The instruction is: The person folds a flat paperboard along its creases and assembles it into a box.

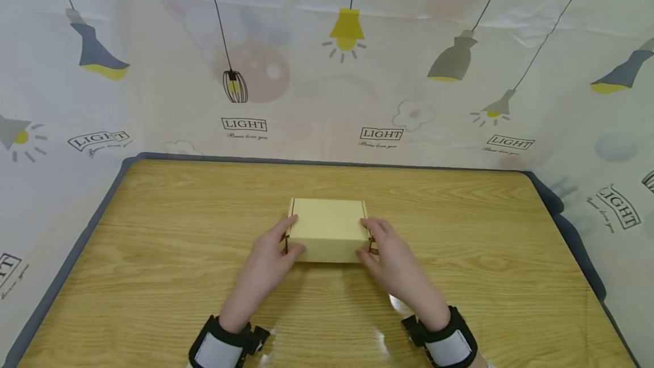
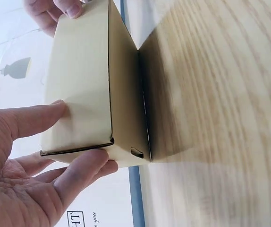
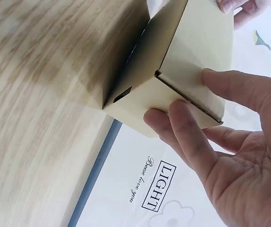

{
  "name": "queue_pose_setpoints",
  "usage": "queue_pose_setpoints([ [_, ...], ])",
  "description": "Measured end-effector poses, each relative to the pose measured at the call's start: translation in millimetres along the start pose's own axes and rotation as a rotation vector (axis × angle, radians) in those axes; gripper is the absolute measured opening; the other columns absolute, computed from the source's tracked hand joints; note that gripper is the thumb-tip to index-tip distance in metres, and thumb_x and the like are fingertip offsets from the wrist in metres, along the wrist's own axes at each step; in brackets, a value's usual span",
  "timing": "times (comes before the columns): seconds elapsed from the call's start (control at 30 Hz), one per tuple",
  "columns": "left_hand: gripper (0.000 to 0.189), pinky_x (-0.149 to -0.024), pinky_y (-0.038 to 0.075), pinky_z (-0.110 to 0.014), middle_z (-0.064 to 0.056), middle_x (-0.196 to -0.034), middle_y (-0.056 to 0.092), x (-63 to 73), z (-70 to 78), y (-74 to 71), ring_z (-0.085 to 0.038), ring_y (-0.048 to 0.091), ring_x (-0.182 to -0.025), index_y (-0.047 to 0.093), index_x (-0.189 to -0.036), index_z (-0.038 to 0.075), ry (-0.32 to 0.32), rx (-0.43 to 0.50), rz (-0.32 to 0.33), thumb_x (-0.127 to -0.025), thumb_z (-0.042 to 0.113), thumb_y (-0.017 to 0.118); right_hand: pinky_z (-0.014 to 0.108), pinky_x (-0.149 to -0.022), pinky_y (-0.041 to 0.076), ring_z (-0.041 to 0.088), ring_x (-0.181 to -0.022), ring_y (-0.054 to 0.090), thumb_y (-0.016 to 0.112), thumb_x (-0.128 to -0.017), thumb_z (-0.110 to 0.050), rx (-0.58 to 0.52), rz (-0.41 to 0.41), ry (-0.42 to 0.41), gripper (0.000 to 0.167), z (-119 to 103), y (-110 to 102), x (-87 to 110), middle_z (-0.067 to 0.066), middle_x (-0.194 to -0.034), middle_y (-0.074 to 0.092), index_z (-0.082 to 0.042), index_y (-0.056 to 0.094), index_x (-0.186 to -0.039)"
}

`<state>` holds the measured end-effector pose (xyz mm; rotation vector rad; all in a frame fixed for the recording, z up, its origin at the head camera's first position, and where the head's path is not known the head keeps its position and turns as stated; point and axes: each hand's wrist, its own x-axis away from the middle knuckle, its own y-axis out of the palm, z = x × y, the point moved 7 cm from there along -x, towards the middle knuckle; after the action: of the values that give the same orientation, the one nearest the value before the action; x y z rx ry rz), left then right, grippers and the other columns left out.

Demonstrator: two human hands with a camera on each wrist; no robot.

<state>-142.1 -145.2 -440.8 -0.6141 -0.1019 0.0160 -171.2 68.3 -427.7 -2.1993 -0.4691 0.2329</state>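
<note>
A small, closed cardboard box [image 1: 329,220] sits at the middle of the wooden table. My left hand [image 1: 267,254] holds its left end, thumb against the front face and fingers along the side. At the opposite end, my right hand [image 1: 394,257] grips it in the same way. In the left wrist view, the box [image 2: 81,71] shows a small slot low on its end panel, and the lid's edge runs just above the fingers. A matching slot appears in the right wrist view on the box's other end [image 3: 140,101], with two fingertips pressed there.
The wood-grain table [image 1: 179,203] has a dark grey edge strip. Behind and beside it hangs a white cloth [image 1: 317,90] printed with lamps and lettering. A black strap [image 1: 217,345] with a camera is worn on each wrist.
</note>
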Motion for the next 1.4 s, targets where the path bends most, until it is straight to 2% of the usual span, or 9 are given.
queue_pose_setpoints([
  [0.33, 0.056, -0.106, 0.05, -0.051, -0.026, -0.151, 0.049, -0.4, -2.2, -1.0, -0.04, 0.051, -0.138, 0.052, -0.145, 0.001, 0.008, -0.051, -0.009, -0.092, 0.004, 0.071, 0.031, -0.086, 0.062, 0.032, -0.112, 0.066, 0.074, -0.089, 0.001, 0.044, 0.033, -0.036, 0.048, -0.1, 6.1, -1.2, 0.021, -0.133, 0.058, 0.005, 0.058, -0.134],
  [0.67, 0.053, -0.099, 0.056, -0.043, -0.026, -0.156, 0.042, -6.1, -8.5, 1.7, -0.04, 0.049, -0.14, 0.052, -0.146, 0.003, 0.007, -0.021, -0.012, -0.095, 0.003, 0.068, 0.032, -0.085, 0.062, 0.034, -0.113, 0.067, 0.072, -0.09, 0.001, 0.005, 0.052, -0.013, 0.047, 10.0, 8.4, -6.0, 0.021, -0.136, 0.057, 0.005, 0.058, -0.135],
  [0.97, 0.053, -0.104, 0.053, -0.048, -0.025, -0.155, 0.044, -7.8, -11.7, 2.6, -0.039, 0.048, -0.141, 0.053, -0.146, 0.003, 0.02, -0.059, -0.009, -0.095, 0.007, 0.069, 0.034, -0.085, 0.062, 0.033, -0.112, 0.068, 0.072, -0.091, -0.002, 0.031, 0.044, -0.013, 0.047, 11.8, 8.7, -7.2, 0.022, -0.137, 0.058, 0.003, 0.059, -0.135],
  [1.13, 0.053, -0.112, 0.046, -0.052, -0.023, -0.155, 0.045, -7.1, -13.1, 1.5, -0.039, 0.046, -0.143, 0.053, -0.146, 0.005, 0.025, -0.081, -0.017, -0.097, 0.017, 0.069, 0.04, -0.087, 0.062, 0.035, -0.113, 0.068, 0.075, -0.091, -0.01, 0.067, 0.054, -0.031, 0.048, 11.3, 6.6, -6.8, 0.022, -0.139, 0.058, 0.0, 0.06, -0.136],
  [1.23, 0.058, -0.118, 0.037, -0.056, -0.022, -0.16, 0.037, -6.1, -13.9, 1.7, -0.039, 0.039, -0.147, 0.048, -0.15, 0.009, 0.031, -0.094, -0.042, -0.099, 0.027, 0.067, 0.051, -0.098, 0.056, 0.04, -0.127, 0.06, 0.075, -0.093, -0.023, 0.107, 0.07, -0.047, 0.055, 11.9, 4.4, -5.4, 0.022, -0.147, 0.053, -0.003, 0.057, -0.141],
  [1.33, 0.067, -0.121, 0.03, -0.061, -0.021, -0.166, 0.023, -5.3, -13.8, 2.2, -0.041, 0.028, -0.152, 0.038, -0.157, 0.013, 0.053, -0.125, -0.074, -0.099, 0.037, 0.065, 0.061, -0.11, 0.044, 0.043, -0.145, 0.042, 0.072, -0.094, -0.038, 0.125, 0.073, -0.051, 0.067, 13.3, 3.3, -4.4, 0.021, -0.159, 0.041, -0.007, 0.049, -0.15],
  [1.4, 0.074, -0.121, 0.026, -0.064, -0.02, -0.169, 0.012, -4.8, -14.1, 2.7, -0.042, 0.016, -0.155, 0.03, -0.16, 0.016, 0.066, -0.155, -0.097, -0.099, 0.042, 0.063, 0.064, -0.115, 0.038, 0.044, -0.151, 0.03, 0.068, -0.096, -0.044, 0.127, 0.057, -0.043, 0.073, 14.7, 4.3, -4.4, 0.02, -0.164, 0.031, -0.01, 0.042, -0.155],
])
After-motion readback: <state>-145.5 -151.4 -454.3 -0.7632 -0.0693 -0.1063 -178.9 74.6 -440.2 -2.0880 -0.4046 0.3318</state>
